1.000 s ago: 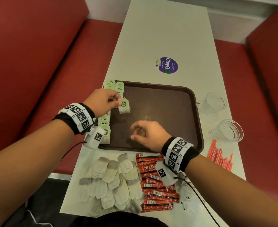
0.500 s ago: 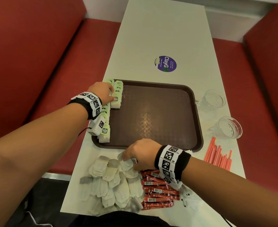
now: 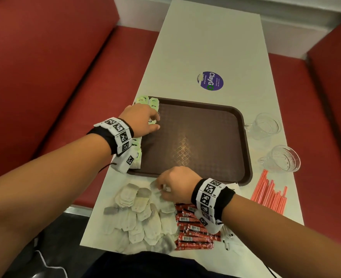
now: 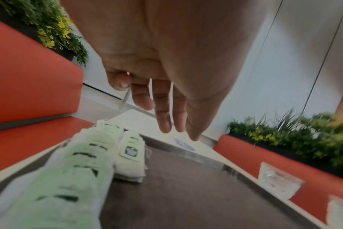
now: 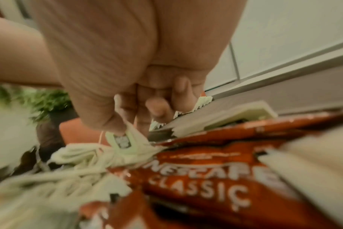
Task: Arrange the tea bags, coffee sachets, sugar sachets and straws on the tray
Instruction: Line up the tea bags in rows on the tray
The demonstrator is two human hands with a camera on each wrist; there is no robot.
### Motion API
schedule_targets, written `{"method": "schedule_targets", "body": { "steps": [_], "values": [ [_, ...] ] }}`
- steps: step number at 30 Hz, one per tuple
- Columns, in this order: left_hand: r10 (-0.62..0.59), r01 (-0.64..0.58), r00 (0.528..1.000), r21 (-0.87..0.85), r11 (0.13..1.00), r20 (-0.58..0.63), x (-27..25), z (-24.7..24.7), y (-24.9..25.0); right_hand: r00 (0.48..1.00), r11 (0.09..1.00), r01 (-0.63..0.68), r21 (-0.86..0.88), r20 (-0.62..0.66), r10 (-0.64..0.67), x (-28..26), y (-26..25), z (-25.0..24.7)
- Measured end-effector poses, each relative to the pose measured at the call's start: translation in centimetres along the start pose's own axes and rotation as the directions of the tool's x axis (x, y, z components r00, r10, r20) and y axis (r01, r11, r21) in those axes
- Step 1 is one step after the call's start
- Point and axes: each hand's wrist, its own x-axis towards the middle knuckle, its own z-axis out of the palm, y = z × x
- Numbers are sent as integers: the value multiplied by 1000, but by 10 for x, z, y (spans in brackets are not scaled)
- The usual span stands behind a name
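Note:
A brown tray (image 3: 195, 141) lies mid-table. Two rows of green-tagged tea bags (image 3: 153, 102) (image 4: 84, 155) run along its left edge. My left hand (image 3: 155, 122) (image 4: 166, 124) hovers just above the inner row with straight fingers and holds nothing. On the table in front of the tray is a loose pile of tea bags (image 3: 141, 217). My right hand (image 3: 162, 189) (image 5: 131, 124) is at its far edge and pinches one tea bag's tag (image 5: 121, 140) between thumb and finger. Red coffee sachets (image 3: 193, 231) (image 5: 196, 186) lie right of the pile. Orange straws (image 3: 270, 195) lie at the right.
Two glass cups (image 3: 266, 125) (image 3: 284, 159) stand right of the tray. A purple sticker (image 3: 210, 81) is on the far table top. White sachets (image 5: 235, 114) lie beside the coffee, partly under my right wrist. Red bench seats flank the table.
My left hand carried a tea bag to the inner row on the tray and let go of it. My right hand drew back from the tray to the pile and took hold of a tea bag.

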Motion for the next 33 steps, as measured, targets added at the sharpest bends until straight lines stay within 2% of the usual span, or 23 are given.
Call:
{"method": "schedule_targets", "body": {
  "steps": [2, 4, 7, 9, 13, 17, 19, 26, 30, 33],
  "values": [
    [26, -28, 999, -81, 996, -24, -24, -2, 8, 985, 992, -45, 120, -157, 64, -7, -1, -2],
    [55, -53, 998, -124, 991, 12, -48, 0, 16, 948, 959, -98, 268, -268, 172, -15, 1, -2],
    [102, -83, 984, -132, 988, 143, -83, 7, 25, 910, 907, -143, 397, -308, 278, -24, 2, -1],
    [124, -109, 963, -74, 991, 241, -103, 14, 26, 896, 880, -157, 449, -311, 318, -28, 0, -3],
    [54, -83, 921, 59, 995, 386, -134, 27, 17, 877, 845, -148, 514, -328, 352, -34, -2, -3],
    [11, -63, 888, 99, 993, 460, -157, 42, 10, 859, 836, -120, 535, -366, 358, -38, -6, 0],
    [20, -54, 894, 62, 997, 448, -162, 49, 9, 863, 838, -122, 531, -360, 354, -38, -9, 1],
    [84, -45, 952, -139, 989, 293, -158, 56, 20, 879, 848, -134, 513, -333, 341, -44, -6, 2],
    [100, -45, 970, -242, 969, 220, -153, 54, 30, 881, 842, -138, 521, -324, 345, -49, -3, 0],
    [92, -71, 990, -192, 979, 105, -147, 51, 35, 892, 840, -146, 523, -298, 341, -50, -1, 0]
  ]
}}
